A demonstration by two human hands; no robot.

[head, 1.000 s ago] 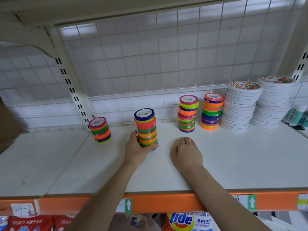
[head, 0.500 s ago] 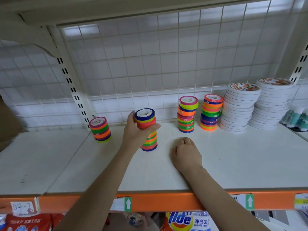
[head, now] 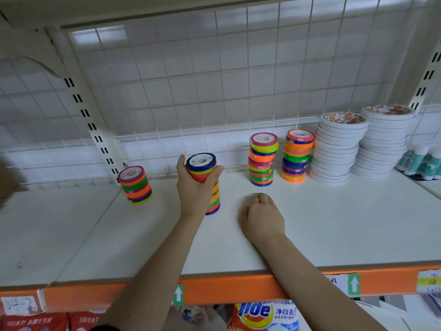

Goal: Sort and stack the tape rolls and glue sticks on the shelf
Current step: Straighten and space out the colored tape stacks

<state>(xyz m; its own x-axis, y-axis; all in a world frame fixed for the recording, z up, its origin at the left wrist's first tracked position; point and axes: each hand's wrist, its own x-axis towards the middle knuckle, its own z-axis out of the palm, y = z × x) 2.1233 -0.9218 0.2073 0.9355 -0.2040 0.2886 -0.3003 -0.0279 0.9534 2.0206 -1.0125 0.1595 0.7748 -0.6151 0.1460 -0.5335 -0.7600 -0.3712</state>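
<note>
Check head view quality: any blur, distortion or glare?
Head view: wide-angle distortion bows the shelf upright and wire grid; glue sticks at the right edge and the price labels are blurred; the gripped tape stack is sharp; lighting soft, no hard glare.

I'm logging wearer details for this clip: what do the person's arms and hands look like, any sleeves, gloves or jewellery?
Both forearms are bare from the bottom edge of the picture to the wrist, with no sleeve over them. The left hand and right hand are ungloved. No watch, bracelet or ring shows on the parts in view. A dark patch shows at the bottom edge beside the left arm; too little to identify.
</note>
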